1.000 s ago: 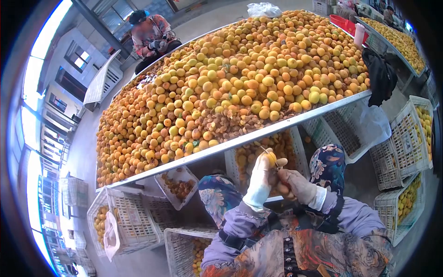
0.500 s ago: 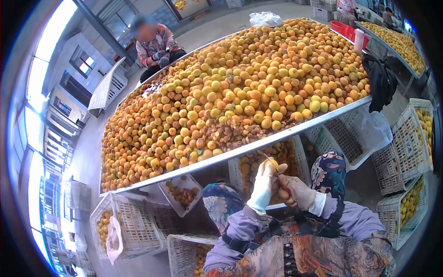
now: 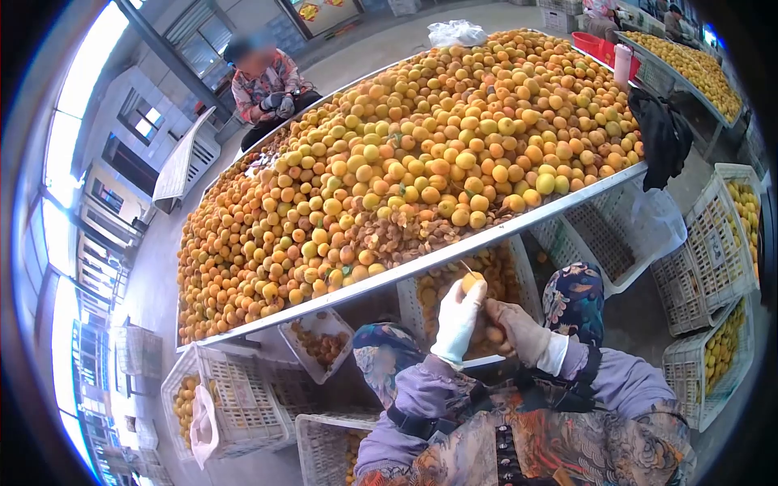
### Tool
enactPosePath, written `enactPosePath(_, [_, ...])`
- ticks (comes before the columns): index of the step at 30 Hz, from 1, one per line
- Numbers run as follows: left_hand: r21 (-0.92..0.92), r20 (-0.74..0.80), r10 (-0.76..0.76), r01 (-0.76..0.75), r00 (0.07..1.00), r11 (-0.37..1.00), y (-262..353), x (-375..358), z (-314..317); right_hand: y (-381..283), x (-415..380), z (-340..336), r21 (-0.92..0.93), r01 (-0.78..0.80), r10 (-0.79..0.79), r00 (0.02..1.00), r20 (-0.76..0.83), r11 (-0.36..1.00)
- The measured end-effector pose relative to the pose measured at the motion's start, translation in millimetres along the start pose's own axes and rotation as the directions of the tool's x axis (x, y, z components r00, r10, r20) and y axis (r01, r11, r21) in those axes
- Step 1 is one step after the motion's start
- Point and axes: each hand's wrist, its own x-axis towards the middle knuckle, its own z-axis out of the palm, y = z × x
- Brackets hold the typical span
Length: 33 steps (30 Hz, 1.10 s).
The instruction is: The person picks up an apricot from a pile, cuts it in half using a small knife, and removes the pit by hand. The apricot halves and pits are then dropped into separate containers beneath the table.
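Note:
In the head view, my left hand (image 3: pixel 457 322), in a white glove, holds a yellow-orange apricot (image 3: pixel 472 281) up between thumb and fingers. A thin knife blade (image 3: pixel 466 267) shows at the far side of the fruit. Beside it, my right hand (image 3: pixel 521 332), also gloved, is closed around the knife's handle, which the fingers largely hide. Both hands are close together above a white crate (image 3: pixel 531 279) of apricot pieces, in front of the table's metal edge (image 3: pixel 421 261). On that table lies a large heap of apricots (image 3: pixel 389 162), with brown split pieces (image 3: pixel 405 236) near the edge.
Crates of fruit stand at left (image 3: pixel 243 405) and right (image 3: pixel 709 251). A small white basket (image 3: pixel 318 373) sits under the table. A black cloth (image 3: pixel 660 138) hangs at the table's right corner, near a pink bottle (image 3: pixel 622 65). Another person (image 3: pixel 271 85) sits across the table.
My left hand has shifted slightly left and turned, bringing the apricot up at its fingertips. The right hand stays close by, a little lower. The whole view has moved slightly.

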Motion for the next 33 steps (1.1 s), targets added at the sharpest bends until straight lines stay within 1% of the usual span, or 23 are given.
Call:
enactPosePath(1, [0.158, -0.059, 0.081, -0.070, 0.995, 0.985, 1.3, 0.5, 1.4, -2.9, -1.5, 0.8, 0.012, -0.036, 0.036, 0.999, 0.020, 0.999])
enactPosePath(2, [0.158, -0.058, 0.080, -0.070, 0.995, 0.985, -3.5, 1.0, 2.1, -2.6, -1.8, 0.3, 0.013, -0.036, 0.036, 0.999, 0.019, 0.999])
enactPosePath(4, [0.111, -0.120, 0.133, -0.120, 0.984, 0.987, -6.1, 3.6, 6.9, -3.9, 0.4, -1.7, -0.007, -0.089, 0.089, 0.994, 0.056, 0.996])
enactPosePath(5, [0.008, -0.056, 0.064, -0.064, 0.996, 0.998, -7.3, 1.2, 4.9, -1.8, 1.5, -1.8, -0.004, -0.092, 0.092, 0.994, 0.055, 0.996])
enactPosePath(6, [0.007, -0.057, 0.057, -0.056, 0.997, 0.998, -4.5, -1.0, 5.2, 2.0, 2.6, -0.5, 0.012, -0.061, 0.060, 0.996, 0.063, 0.998])
enactPosePath(7, [-0.082, -0.044, 0.017, -0.021, 0.999, 0.996, -2.2, -1.9, 5.6, 5.0, 3.9, -0.2, 0.028, -0.027, 0.025, 0.997, 0.072, 0.999])
enactPosePath(9, [-0.242, -0.035, -0.056, 0.046, 0.998, 0.969, -3.2, -0.6, 7.4, 9.9, 9.1, -3.2, 0.047, -0.011, 0.007, 0.996, 0.090, 0.999])
enactPosePath(10, [-0.239, -0.033, -0.059, 0.049, 0.998, 0.970, -4.0, -0.7, 7.2, 12.9, 12.0, -4.5, 0.064, 0.005, -0.012, 0.994, 0.109, 0.998])
enactPosePath(12, [-0.429, 0.006, -0.257, 0.235, 0.966, 0.872, -1.4, -1.5, 8.4, 18.9, 17.6, -6.9, 0.101, 0.002, -0.015, 0.991, 0.134, 0.995])
enactPosePath(14, [-0.440, 0.007, -0.286, 0.260, 0.958, 0.860, 6.5, -4.2, 10.5, 20.5, 19.6, -6.6, 0.135, -0.002, -0.020, 0.987, 0.157, 0.991])
enactPosePath(16, [-0.451, 0.006, -0.316, 0.285, 0.949, 0.846, 5.9, -5.2, 11.1, 20.9, 21.4, -1.8, 0.228, 0.019, -0.065, 0.978, 0.196, 0.974])
enactPosePath(17, [-0.501, 0.007, -0.311, 0.273, 0.950, 0.821, 2.1, -4.4, 10.4, 26.2, 29.8, -8.1, 0.311, -0.066, -0.019, 0.965, 0.262, 0.948])
enactPosePath(18, [-0.549, 0.005, -0.303, 0.256, 0.953, 0.796, 3.8, -4.5, 10.5, 25.3, 29.5, -7.3, 0.309, -0.069, -0.016, 0.964, 0.266, 0.948])
enactPosePath(19, [-0.548, 0.002, -0.301, 0.253, 0.954, 0.797, 6.4, -5.6, 11.3, 22.7, 28.9, -6.0, 0.309, -0.091, 0.001, 0.960, 0.278, 0.947])
enactPosePath(20, [-0.546, -0.036, -0.312, 0.243, 0.949, 0.802, 8.9, -8.3, 13.6, 22.0, 28.1, -5.6, 0.310, -0.113, 0.020, 0.957, 0.289, 0.944])
enactPosePath(21, [-0.544, -0.074, -0.324, 0.234, 0.943, 0.806, 11.1, -10.3, 15.5, 24.0, 29.8, -6.7, 0.312, -0.114, 0.021, 0.957, 0.288, 0.943])
enactPosePath(22, [-0.544, -0.073, -0.327, 0.237, 0.942, 0.805, 9.1, -10.6, 15.2, 27.5, 32.7, -8.7, 0.287, -0.094, 0.004, 0.954, 0.300, 0.953])
enactPosePath(24, [-0.544, -0.096, -0.260, 0.168, 0.961, 0.822, 0.9, -10.2, 12.6, 29.8, 31.2, -9.1, 0.267, -0.075, -0.011, 0.952, 0.307, 0.961])
enactPosePath(27, [-0.519, -0.106, -0.238, 0.151, 0.965, 0.841, -14.3, -5.7, 7.3, 25.3, 25.9, -4.7, 0.294, -0.080, -0.024, 0.942, 0.334, 0.952])
enactPosePath(29, [-0.522, -0.110, -0.221, 0.133, 0.969, 0.843, -18.1, -6.0, 5.8, 26.6, 25.1, -3.6, 0.244, -0.040, -0.033, 0.958, 0.286, 0.969])
enactPosePath(31, [-0.526, -0.112, -0.204, 0.117, 0.972, 0.842, -18.1, -6.4, 6.8, 29.9, 28.0, -5.0, 0.243, -0.044, -0.023, 0.963, 0.267, 0.969])
enactPosePath(33, [-0.547, -0.131, -0.166, 0.068, 0.978, 0.834, -15.9, -7.0, 7.0, 31.7, 30.4, -4.9, 0.254, -0.063, -0.004, 0.967, 0.256, 0.965])
